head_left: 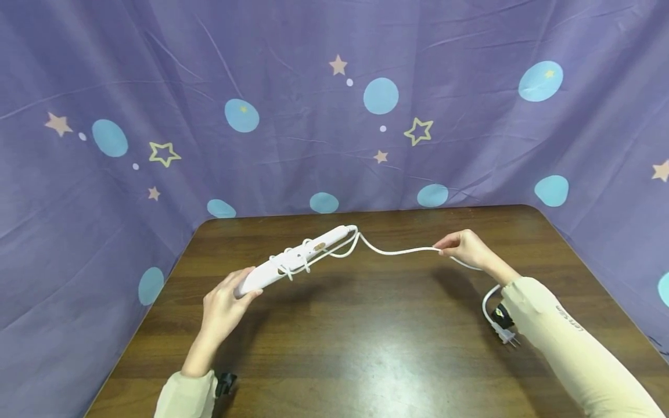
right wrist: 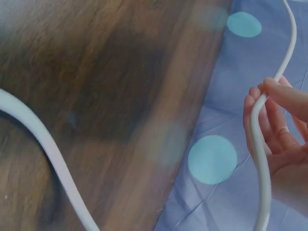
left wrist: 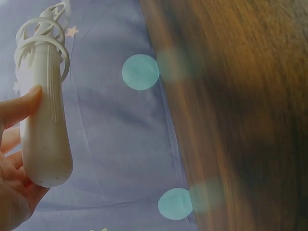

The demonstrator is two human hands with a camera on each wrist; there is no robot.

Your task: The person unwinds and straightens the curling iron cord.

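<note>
nearest the camera: both sleeves in pale beige, a small black wrist-mounted unit at the left cuff [head_left: 226, 383] and another by the right cuff [head_left: 500, 314].

plug [head_left: 506, 335] with two metal prongs hangs or lies just beside the right forearm, low over the wooden table [head_left: 366, 337]; can't tell if it touches the top. the white cord [head_left: 397, 251] loops up from the plug, passes under the right wrist and into the right hand.

left hand [head_left: 223, 302] grips the rounded butt end of a white hair iron [head_left: 292, 260], fingers and thumb curled round it. left wrist view confirms: thumb laid along the body, palm cupping the base. the iron is held above the table, left of centre, tilted with its far tip pointing away and to the right.

several turns of cord are wrapped round the middle of the iron, loosely spaced. a small tan patch shows on the body just past the wraps.

right hand [head_left: 465, 247] pinches the cord between thumb and fingertips, held above the right half of the table, well apart from the iron. right wrist view shows the cord running across the curled fingers [right wrist: 269, 120] with the thumb on top.

between the hands the cord leaves the iron's far tip in a small loop, then sags slightly to the right hand.

behind: purple cloth backdrop [head_left: 313, 104] with blue dots and stars, surrounding the table on three sides.
</note>
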